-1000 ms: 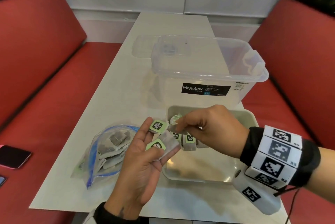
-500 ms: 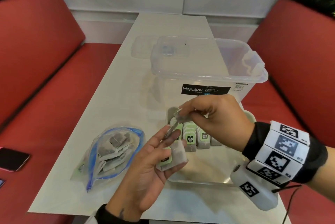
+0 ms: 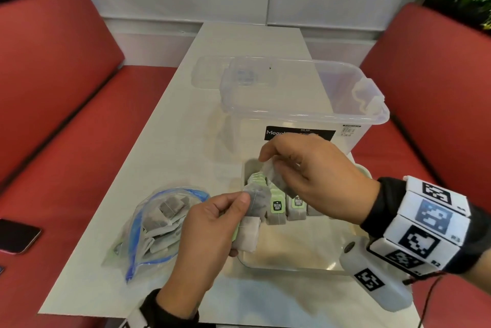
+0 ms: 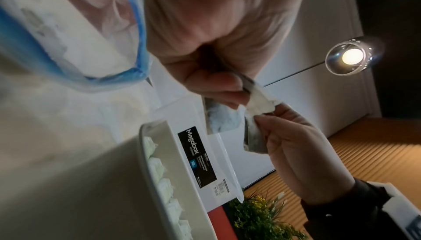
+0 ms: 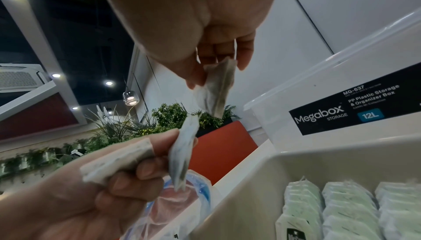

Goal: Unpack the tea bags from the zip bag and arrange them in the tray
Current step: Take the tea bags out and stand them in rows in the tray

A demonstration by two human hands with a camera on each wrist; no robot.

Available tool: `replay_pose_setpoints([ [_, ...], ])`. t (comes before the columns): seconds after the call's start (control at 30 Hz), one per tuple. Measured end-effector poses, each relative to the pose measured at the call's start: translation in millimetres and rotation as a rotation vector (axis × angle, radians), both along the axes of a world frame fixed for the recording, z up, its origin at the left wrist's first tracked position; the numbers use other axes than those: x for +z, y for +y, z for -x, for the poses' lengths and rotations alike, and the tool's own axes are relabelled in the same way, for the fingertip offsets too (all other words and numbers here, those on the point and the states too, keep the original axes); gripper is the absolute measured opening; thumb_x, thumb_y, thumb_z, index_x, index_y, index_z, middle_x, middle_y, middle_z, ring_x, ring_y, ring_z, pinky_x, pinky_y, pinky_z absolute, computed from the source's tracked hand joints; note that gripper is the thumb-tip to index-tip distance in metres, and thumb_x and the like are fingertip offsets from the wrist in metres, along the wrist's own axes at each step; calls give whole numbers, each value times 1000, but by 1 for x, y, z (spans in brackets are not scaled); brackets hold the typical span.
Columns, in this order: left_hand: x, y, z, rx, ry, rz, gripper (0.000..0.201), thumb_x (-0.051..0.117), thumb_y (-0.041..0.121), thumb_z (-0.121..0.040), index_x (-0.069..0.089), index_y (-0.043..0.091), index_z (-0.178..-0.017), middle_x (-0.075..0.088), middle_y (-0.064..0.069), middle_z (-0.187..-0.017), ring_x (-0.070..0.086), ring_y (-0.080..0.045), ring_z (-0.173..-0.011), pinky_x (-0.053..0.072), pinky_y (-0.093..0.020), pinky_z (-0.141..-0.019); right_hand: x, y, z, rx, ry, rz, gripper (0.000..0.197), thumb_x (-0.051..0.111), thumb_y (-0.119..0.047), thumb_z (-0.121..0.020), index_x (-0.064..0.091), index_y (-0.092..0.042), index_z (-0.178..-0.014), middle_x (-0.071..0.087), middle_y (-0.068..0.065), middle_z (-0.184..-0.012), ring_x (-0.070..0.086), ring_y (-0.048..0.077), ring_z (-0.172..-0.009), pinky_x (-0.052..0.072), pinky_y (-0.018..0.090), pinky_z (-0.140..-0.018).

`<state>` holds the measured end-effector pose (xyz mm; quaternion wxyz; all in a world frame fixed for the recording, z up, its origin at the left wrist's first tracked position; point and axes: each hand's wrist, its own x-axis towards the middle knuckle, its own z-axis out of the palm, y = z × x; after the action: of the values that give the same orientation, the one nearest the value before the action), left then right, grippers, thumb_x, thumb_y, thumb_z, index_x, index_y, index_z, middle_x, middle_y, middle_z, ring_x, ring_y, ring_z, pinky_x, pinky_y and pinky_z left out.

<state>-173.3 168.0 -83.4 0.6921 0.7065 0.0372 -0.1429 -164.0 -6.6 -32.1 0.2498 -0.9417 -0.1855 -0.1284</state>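
Both hands held tea bags over the tray.

The right hand (image 3: 313, 176) pinched one tea bag (image 3: 277, 180); the left hand (image 3: 210, 232) pinched another (image 3: 256, 201) and gripped more below. The tray (image 3: 292, 261) carried rows of bags with green tags of unclear print. The storage box (image 5: 341, 110) label read "Megabox STORAGE 12L"; the right hand partly hid it. The zip bag (image 3: 148, 226) lay on the desk (image 3: 186, 141).

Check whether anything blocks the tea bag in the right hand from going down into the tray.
Nothing visible does. The right hand pinches a tea bag directly above the rows of tea bags already in the tray, and bare tray floor lies open in front of them.
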Motion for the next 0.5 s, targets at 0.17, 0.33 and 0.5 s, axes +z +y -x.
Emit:
replay_pose_setpoints([
  [0.17,4,3,-2,1,-66,-72,15,62,28,-85,73,29,-75,70,2,-64,53,-2,-45,36,-14,-36,-1,-1,4,-24,130,25,35,32,-28,-85,62,-20,-103,49,-11,-90,42,0,-71,34,13,-64],
  [0.33,8,2,0,-56,-83,-116,16,65,29,-82,73,29,-68,70,1,-68,54,-2,-47,37,-15,-36,4,-1,4,-27,176,80,18,47,-24,-93,61,-17,-102,47,-12,-87,44,-1,-77,36,15,-66],
  [0.5,13,3,1,-157,-131,-170,17,63,32,-81,72,31,-66,67,11,-62,53,3,-47,38,-15,-37,14,-4,5,30,204,233,15,57,-15,-91,64,-21,-103,45,-12,-85,48,-11,-65,33,11,-59],
])
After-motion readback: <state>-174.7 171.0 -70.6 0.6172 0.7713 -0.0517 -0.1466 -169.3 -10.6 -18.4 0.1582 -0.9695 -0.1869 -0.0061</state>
